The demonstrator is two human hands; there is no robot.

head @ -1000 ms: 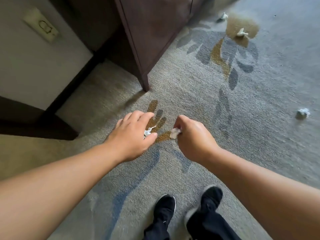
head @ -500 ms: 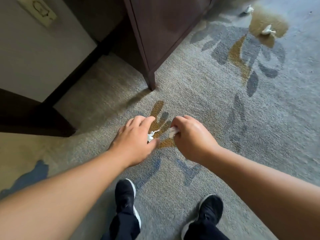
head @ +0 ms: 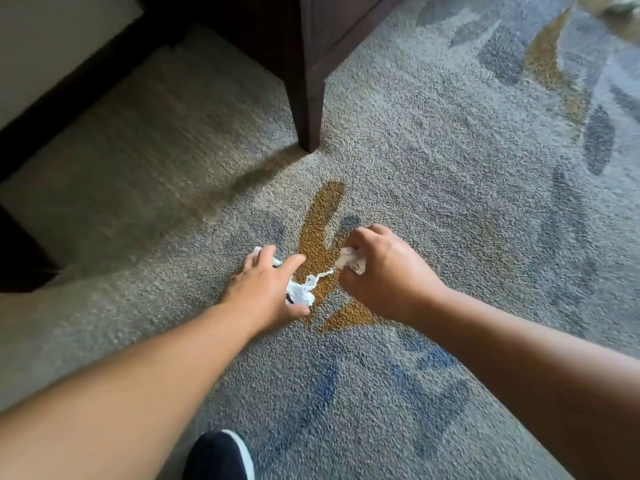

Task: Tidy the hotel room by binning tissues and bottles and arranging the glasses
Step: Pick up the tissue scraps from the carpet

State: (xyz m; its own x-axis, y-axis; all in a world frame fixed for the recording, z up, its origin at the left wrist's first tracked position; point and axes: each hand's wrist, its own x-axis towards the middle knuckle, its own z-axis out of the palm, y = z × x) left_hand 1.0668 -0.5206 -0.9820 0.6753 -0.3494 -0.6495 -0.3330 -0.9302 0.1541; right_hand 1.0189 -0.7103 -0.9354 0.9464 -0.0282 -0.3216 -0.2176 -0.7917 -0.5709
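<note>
A crumpled white tissue (head: pixel 302 289) lies on the patterned carpet, and my left hand (head: pixel 266 289) reaches down over it, fingers and thumb curling round it. Part of the tissue pokes out past my fingers at the far side. My right hand (head: pixel 384 271) is closed in a fist round a second crumpled tissue (head: pixel 350 258), which shows at the thumb side. Both hands are low over the carpet, close together. No bottles or glasses are in view.
A dark wooden cabinet leg (head: pixel 311 98) stands on the carpet just beyond my hands. A dark baseboard (head: pixel 69 81) and wall run along the left. Another tissue (head: pixel 621 0) lies at the far top right. My black shoe (head: pixel 221 457) is at the bottom.
The camera has moved down and closer to the floor. My left hand has spread and lowered onto the tissue on the carpet. My right hand still holds its tissue.
</note>
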